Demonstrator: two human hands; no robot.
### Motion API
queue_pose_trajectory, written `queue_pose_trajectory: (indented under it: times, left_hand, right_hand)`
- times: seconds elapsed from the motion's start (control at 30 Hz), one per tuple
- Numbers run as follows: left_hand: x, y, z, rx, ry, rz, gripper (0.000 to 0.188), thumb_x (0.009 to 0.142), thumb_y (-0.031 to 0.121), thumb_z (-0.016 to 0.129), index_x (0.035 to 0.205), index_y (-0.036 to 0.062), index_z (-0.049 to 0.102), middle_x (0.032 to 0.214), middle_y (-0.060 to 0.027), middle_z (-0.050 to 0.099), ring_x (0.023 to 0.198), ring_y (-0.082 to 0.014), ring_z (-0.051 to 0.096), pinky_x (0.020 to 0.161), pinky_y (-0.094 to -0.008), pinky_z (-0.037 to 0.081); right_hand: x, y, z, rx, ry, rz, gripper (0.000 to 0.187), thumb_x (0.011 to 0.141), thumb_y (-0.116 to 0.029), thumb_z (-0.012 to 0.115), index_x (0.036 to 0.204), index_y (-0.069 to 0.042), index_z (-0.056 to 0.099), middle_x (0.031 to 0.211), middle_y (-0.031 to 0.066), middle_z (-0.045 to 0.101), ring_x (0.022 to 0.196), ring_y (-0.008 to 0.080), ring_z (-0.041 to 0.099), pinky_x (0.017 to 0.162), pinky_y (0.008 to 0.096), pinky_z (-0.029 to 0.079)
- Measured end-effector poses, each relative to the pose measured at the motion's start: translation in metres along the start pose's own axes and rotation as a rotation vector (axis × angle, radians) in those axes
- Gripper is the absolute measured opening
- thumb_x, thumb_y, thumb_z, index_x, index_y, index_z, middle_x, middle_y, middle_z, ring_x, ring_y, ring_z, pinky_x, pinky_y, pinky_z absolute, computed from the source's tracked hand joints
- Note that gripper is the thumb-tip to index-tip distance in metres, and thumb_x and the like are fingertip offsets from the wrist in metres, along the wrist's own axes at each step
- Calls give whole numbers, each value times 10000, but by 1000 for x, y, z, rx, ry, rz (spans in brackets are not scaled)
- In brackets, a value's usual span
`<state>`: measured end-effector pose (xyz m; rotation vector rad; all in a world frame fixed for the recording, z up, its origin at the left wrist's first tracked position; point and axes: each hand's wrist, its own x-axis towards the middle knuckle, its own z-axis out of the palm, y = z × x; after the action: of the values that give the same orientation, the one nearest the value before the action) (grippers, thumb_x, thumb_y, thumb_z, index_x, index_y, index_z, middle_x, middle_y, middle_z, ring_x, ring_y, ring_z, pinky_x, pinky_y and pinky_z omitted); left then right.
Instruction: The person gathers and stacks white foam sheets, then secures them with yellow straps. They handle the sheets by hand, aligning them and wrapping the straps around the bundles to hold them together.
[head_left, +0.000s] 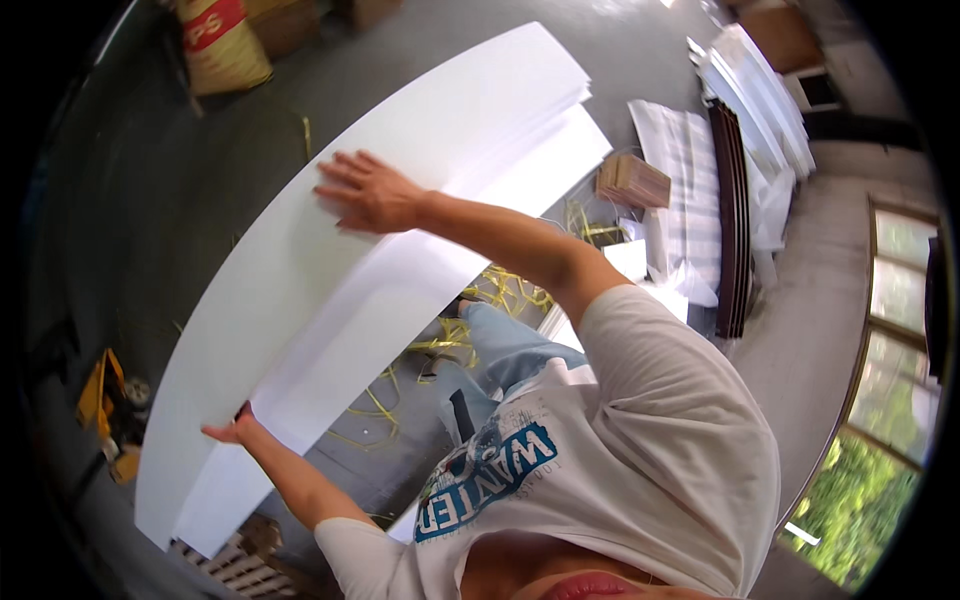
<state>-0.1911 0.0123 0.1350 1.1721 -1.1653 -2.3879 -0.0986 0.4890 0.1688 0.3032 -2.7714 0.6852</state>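
Observation:
Large white sheets [300,270] lie in a long stack that runs diagonally across the view, with the lower layers stepped out towards me. My right hand [372,193] is over the upper sheet around the middle of its length, palm down with its fingers spread, and slightly blurred. Lower down, towards the stack's near left end, my left hand [236,428] touches the sheets along the step between the layers. Its thumb and fingers stand apart, though part of the hand is hard to make out. Neither hand visibly holds anything.
Yellow strapping [505,290] lies tangled on the floor by my legs. A yellow wheeled tool [100,395] is at the left, a printed sack [222,45] at the far left. Brown bundled pieces [633,182], dark strips [730,220] and more white sheets [760,90] stand at right.

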Motion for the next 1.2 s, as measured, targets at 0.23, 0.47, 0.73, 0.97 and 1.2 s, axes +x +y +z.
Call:
queue_pose_trajectory:
  times: [0.23, 0.47, 0.73, 0.97, 1.2]
  left_hand:
    - [74, 33, -33, 69, 178, 72, 771, 744, 709, 582, 1287, 166, 509, 1251, -62, 559, 1068, -328, 532, 811, -569, 459]
    - [13, 55, -81, 1007, 563, 205, 898, 854, 723, 372, 1183, -91, 563, 1115, -343, 575, 1116, -441, 542, 937, -484, 467]
    - [-240, -136, -431, 1430, 199, -85, 523, 871, 465, 526, 965, -34, 650, 1005, -258, 646, 989, -410, 604, 870, -479, 471]
    - [-472, -279, -583, 530, 712, -920, 573, 793, 450, 593, 1042, -62, 647, 1066, -297, 635, 1022, -388, 627, 878, -437, 492]
    - [-493, -371, -649, 328, 710, -859, 886, 764, 694, 576, 1090, -129, 607, 1093, -304, 625, 1050, -399, 613, 912, -423, 477]
  right_hand:
    - [-20, 14, -38, -217, -180, 39, 849, 776, -474, 705, 1465, -142, 337, 1558, 144, 210, 1436, 377, 158, 1112, 587, 137]
    - [-30, -25, -8, -407, -382, -131, 738, 888, -467, 581, 1501, -231, 244, 1576, 112, 148, 1440, 405, 99, 1117, 604, 141]
    - [-26, -33, -23, -534, -628, -118, 857, 873, -418, 607, 1521, -174, 102, 1578, 143, 55, 1418, 441, 122, 1096, 588, 239]
    - [-3, -115, 0, -705, -615, -444, 556, 808, -153, 654, 1304, -11, 447, 1289, 202, 491, 1195, 367, 478, 983, 468, 423]
    - [-117, -321, 264, -118, -1259, -486, 387, 826, -159, 659, 1166, -4, 557, 1000, 97, 622, 885, 175, 602, 792, 294, 485]
